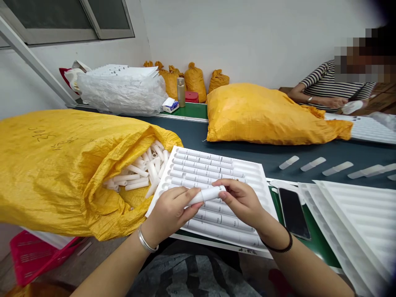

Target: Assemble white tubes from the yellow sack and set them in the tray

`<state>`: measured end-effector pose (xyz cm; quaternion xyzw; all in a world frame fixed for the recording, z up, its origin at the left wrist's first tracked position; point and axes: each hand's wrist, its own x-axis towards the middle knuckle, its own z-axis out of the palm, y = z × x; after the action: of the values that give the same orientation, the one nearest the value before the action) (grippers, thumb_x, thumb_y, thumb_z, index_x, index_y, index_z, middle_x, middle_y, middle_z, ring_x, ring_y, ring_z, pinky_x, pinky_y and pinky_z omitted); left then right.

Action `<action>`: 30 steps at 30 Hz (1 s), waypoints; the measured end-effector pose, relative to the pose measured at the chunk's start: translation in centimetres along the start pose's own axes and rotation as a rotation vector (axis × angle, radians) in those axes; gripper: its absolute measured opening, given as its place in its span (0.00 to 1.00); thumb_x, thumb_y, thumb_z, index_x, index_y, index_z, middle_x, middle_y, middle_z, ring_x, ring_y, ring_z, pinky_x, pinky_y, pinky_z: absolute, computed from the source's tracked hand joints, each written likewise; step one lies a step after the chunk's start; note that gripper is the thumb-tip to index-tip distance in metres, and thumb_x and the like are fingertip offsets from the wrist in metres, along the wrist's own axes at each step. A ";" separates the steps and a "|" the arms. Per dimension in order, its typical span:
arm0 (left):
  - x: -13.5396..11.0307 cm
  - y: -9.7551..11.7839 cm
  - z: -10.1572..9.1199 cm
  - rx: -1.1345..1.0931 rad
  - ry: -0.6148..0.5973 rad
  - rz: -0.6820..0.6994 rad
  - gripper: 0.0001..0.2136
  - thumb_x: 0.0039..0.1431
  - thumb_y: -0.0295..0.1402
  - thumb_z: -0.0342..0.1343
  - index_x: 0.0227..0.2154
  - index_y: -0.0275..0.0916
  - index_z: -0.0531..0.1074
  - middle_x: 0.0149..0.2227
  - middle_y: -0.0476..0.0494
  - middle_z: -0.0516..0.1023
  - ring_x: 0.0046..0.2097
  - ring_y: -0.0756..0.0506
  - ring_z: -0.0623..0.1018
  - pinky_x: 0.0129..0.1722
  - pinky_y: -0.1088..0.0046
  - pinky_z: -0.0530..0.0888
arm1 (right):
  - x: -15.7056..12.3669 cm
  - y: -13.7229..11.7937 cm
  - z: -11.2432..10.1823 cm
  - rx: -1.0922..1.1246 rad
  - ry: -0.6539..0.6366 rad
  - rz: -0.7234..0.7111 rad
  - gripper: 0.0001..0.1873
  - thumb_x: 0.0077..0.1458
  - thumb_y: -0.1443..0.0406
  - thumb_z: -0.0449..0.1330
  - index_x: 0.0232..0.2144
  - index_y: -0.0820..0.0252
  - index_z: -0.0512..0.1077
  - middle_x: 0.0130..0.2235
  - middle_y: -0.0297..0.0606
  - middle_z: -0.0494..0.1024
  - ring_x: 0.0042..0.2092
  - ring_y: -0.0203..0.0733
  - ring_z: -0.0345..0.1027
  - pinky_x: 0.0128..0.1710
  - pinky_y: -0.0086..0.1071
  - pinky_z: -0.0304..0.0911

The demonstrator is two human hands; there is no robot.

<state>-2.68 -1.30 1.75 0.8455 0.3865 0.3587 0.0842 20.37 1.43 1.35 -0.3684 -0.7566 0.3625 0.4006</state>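
Observation:
A white plastic tube lies level between my two hands, above a white ribbed tray. My left hand is closed around its left part. With thumb and fingertips, my right hand pinches its right end, where small dark print shows. A faint ring or seam crosses the tube near my left fingers. Beneath my hands, the tray bears rows of similar white tubes with dark markings; its right-hand grooves are bare. Close to my left hand, loose white tubes spill from the mouth of a yellow sack.
A phone and stacked white trays lie to the right. Several translucent tubes rest on the dark conveyor belt. Beyond it are an orange sack and a plastic-wrapped stack. A person in striped sleeves sits across.

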 end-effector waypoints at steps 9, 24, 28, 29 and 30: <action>0.2 0.5 1.4 -0.088 -0.143 -0.061 0.34 0.64 0.39 0.49 0.67 0.43 0.38 0.44 0.40 0.77 0.43 0.44 0.78 0.41 0.67 0.76 | 0.0 -0.2 -0.3 0.013 -0.132 0.052 0.13 0.63 0.60 0.54 0.45 0.60 0.71 0.33 0.37 0.75 0.29 0.35 0.66 0.30 0.27 0.63; -9.3 -16.9 -2.2 0.601 -0.338 -0.781 0.17 0.58 0.31 0.46 0.46 0.29 0.72 0.47 0.27 0.73 0.51 0.30 0.72 0.51 0.51 0.68 | 6.6 16.0 -15.4 -1.024 0.105 0.871 0.16 0.55 0.65 0.57 0.39 0.76 0.74 0.34 0.57 0.77 0.35 0.50 0.72 0.29 0.33 0.61; -10.0 -17.5 -1.7 0.599 -0.388 -0.798 0.17 0.52 0.25 0.46 0.43 0.31 0.73 0.44 0.29 0.74 0.47 0.32 0.74 0.48 0.53 0.70 | 5.3 18.1 -17.3 -0.984 0.015 1.050 0.11 0.47 0.64 0.64 0.28 0.71 0.77 0.27 0.50 0.77 0.29 0.47 0.72 0.28 0.32 0.62; -9.9 -17.5 -1.7 0.591 -0.395 -0.797 0.16 0.52 0.25 0.46 0.41 0.32 0.74 0.44 0.30 0.74 0.46 0.33 0.74 0.47 0.53 0.70 | 5.0 17.9 -17.6 -0.987 -0.001 1.071 0.12 0.47 0.64 0.64 0.26 0.72 0.77 0.26 0.53 0.77 0.30 0.50 0.73 0.28 0.34 0.62; -9.8 -17.5 -1.7 0.583 -0.398 -0.793 0.15 0.53 0.26 0.46 0.39 0.33 0.75 0.43 0.30 0.74 0.46 0.33 0.74 0.47 0.53 0.70 | 4.6 17.4 -17.9 -0.997 -0.009 1.079 0.13 0.49 0.63 0.63 0.26 0.74 0.77 0.27 0.57 0.77 0.31 0.53 0.73 0.29 0.36 0.63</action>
<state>-18.55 3.47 -9.63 0.6744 0.7368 0.0098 0.0467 38.74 17.93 -4.29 -0.8266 -0.5466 0.1237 -0.0517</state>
